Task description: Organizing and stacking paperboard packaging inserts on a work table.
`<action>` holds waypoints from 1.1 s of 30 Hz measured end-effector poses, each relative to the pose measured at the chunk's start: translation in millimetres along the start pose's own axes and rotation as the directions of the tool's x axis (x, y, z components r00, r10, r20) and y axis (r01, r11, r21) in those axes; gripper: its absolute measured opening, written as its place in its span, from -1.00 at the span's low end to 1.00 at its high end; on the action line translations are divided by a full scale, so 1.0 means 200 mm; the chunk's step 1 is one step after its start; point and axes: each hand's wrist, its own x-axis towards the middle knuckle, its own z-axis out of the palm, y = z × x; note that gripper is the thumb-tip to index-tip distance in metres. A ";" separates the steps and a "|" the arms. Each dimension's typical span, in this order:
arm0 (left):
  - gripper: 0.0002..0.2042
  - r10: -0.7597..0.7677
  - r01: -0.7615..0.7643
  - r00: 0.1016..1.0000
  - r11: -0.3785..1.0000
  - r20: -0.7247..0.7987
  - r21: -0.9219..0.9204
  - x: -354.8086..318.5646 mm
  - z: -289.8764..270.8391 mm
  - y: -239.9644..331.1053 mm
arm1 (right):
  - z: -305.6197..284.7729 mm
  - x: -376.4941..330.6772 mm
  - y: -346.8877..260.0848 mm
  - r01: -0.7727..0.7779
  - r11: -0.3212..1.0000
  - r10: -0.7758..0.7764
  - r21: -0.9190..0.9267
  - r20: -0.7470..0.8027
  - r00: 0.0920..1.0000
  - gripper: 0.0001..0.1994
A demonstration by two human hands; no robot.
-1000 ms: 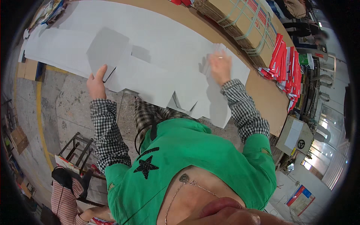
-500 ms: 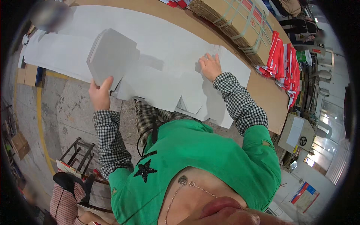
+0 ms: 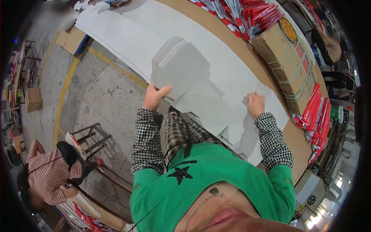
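Note:
A thick stack of pale grey die-cut card sheets (image 3: 183,63) lies on the table left of the middle, the sheet edges slightly stepped along its left side. My left hand (image 3: 154,98) is at the near left corner of this stack, thumb over the top, blurred, and the other fingers partly hidden at the edge. Farther right, my right hand (image 3: 256,104) rests palm down with fingers stretched out on the white card (image 3: 247,81), close to its far right edge. Notched card edges (image 3: 224,133) show by my waist.
Brown cardboard (image 3: 305,150) lies under the white sheets. Beyond are a strapped bundle of flat cartons (image 3: 284,65) and red-and-white folded packs (image 3: 315,120), with more red packs (image 3: 247,15) at the far edge. At lower left a person in a striped top (image 3: 54,170) sits near a metal stool frame (image 3: 91,141).
The view has swung left, so the table and both hands appear farther right. My left hand stays by the stack's near corner; my right hand still lies on the card.

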 end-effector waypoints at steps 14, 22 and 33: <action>-0.41 -0.354 0.320 0.935 0.803 0.029 -0.503 0.11 -0.15 -0.23 | -0.10 0.05 -0.06 0.012 0.999 -0.003 -0.043 0.196 0.981 -0.67; -0.41 -0.112 0.098 0.994 0.912 0.013 0.399 -0.02 0.21 0.13 | -0.11 -0.02 -0.03 -0.004 0.994 -0.012 0.110 0.142 0.990 -0.59; -0.47 -0.253 0.205 0.964 0.906 0.085 0.371 0.21 -0.02 -0.11 | 0.26 0.14 0.04 0.046 0.942 0.042 0.331 -0.256 0.966 -0.76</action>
